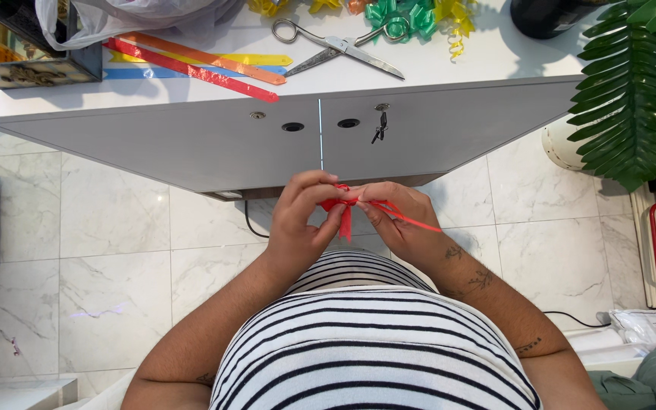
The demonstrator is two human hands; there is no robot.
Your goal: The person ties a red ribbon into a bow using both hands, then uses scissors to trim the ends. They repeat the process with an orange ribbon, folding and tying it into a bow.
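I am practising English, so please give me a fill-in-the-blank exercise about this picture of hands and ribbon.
1. Both the left hand and the right hand pinch a ribbon whose colour is ____.
2. The scissors lie on the white ____.
3. The scissors' blades are ____.
4. The person's shirt has black and white ____.

Missing words: red; counter; open; stripes

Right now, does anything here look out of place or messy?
Little stands out. Both hands, left hand and right hand, pinch a red ribbon. On the counter, open scissors lie among loose ribbon strips.
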